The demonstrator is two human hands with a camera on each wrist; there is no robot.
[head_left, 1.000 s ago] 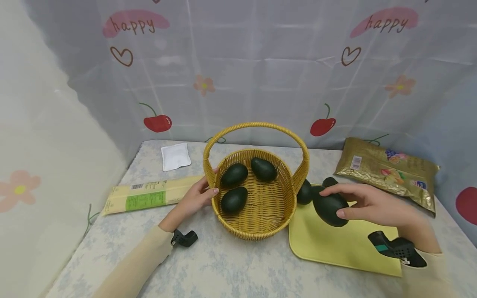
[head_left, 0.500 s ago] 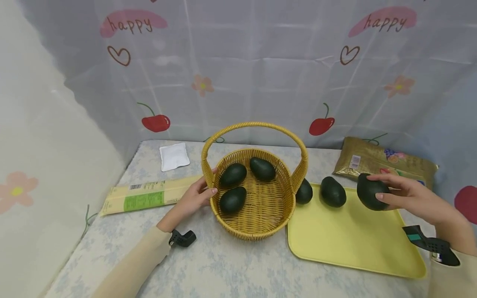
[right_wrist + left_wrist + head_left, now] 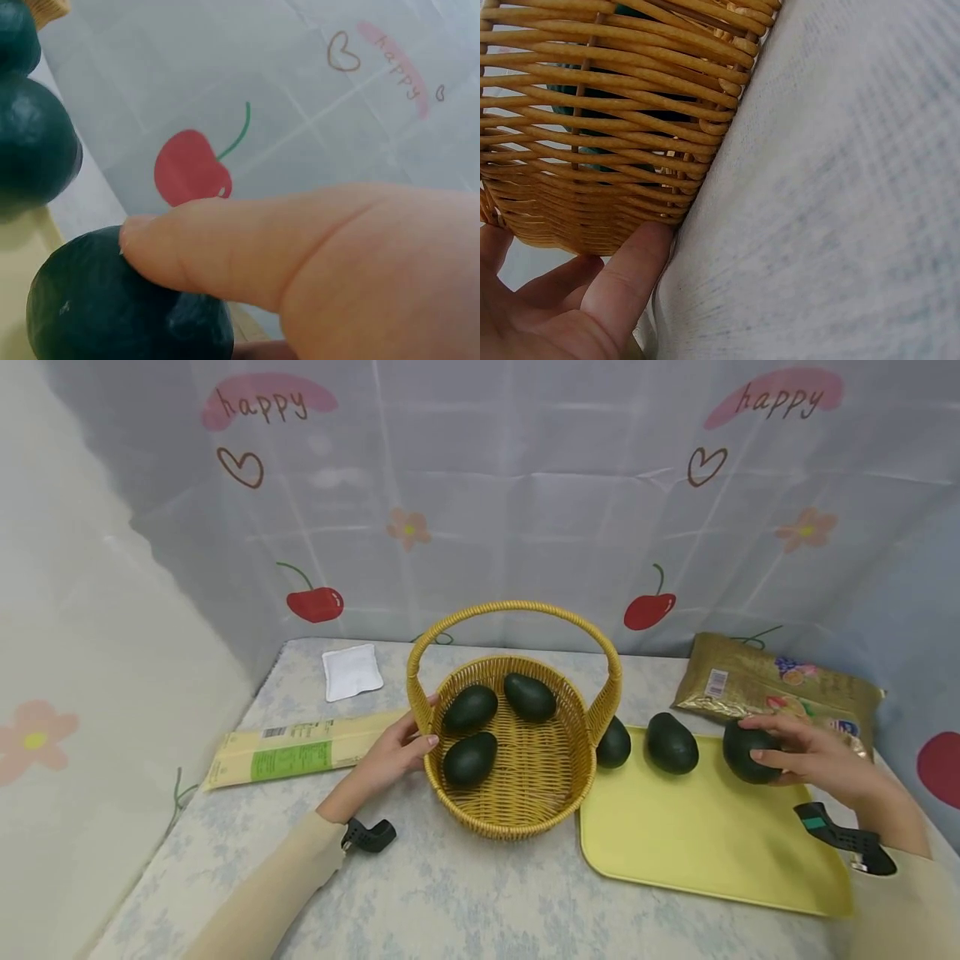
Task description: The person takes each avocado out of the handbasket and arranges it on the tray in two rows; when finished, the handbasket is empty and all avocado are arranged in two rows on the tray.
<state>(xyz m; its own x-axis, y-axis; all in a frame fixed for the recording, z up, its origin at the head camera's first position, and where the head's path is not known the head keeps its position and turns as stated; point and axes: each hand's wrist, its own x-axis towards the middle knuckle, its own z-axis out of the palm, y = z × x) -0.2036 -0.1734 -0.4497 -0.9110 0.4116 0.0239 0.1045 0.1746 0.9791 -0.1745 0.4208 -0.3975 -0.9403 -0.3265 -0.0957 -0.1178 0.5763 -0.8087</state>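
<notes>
A yellow wicker basket [image 3: 517, 793] with a tall handle holds a dark green avocado [image 3: 530, 697] at its back right and two more on its left. My left hand [image 3: 390, 757] rests at the basket's left side, fingers spread against the weave in the left wrist view. On the yellow tray [image 3: 675, 843], my right hand [image 3: 821, 760] holds an avocado [image 3: 744, 752] at the back right corner, thumb [image 3: 202, 244] against its skin. Another avocado [image 3: 672, 743] lies to its left. A further avocado [image 3: 614, 743] is partly hidden behind the basket.
A gold foil bag [image 3: 772, 689] lies behind the tray. Left of the basket are a long pale yellow packet [image 3: 292, 752] with a green label and a small white square packet [image 3: 352, 672]. A printed curtain [image 3: 517, 502] hangs at the table's back edge.
My right hand has carried its avocado from above the tray's left part to the back right corner, then slightly lower. My left hand has stayed at the basket.
</notes>
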